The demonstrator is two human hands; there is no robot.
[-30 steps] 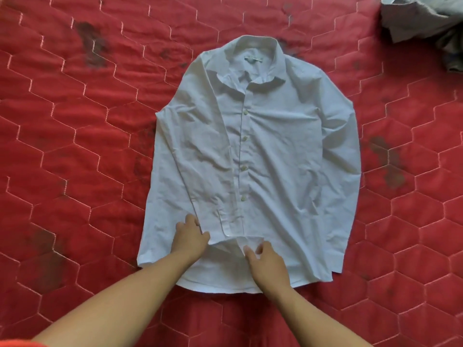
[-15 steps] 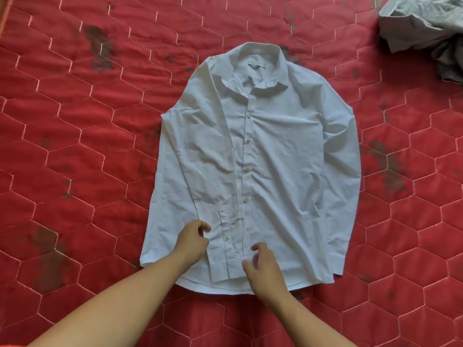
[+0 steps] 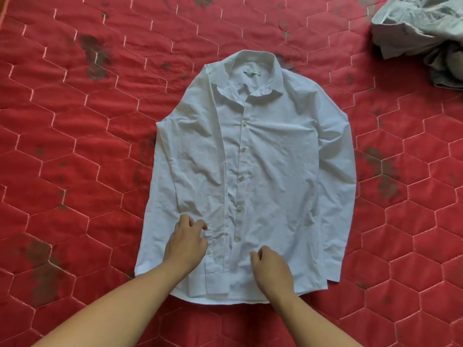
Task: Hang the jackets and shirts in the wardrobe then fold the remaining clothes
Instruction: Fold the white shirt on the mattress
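Observation:
A white button-up shirt lies flat and front up on the red quilted bedspread, collar away from me. Its left sleeve is folded over the front, and the cuff lies at the bottom hem. My left hand sits on that sleeve just above the cuff, its curled fingers pinching the wrinkled fabric. My right hand rests on the shirt's lower front to the right of the button line, fingers loosely curled with nothing between them. The right sleeve lies straight along the shirt's right side.
A crumpled heap of grey clothes lies at the far right corner of the bed. The bedspread has dark stains in several places. Bare red quilt surrounds the shirt on the left, right and near sides.
The folded sleeve's cuff has been drawn down to the hem and the lifted hem laid flat. Both hands let go of the hem edge and settled on the shirt.

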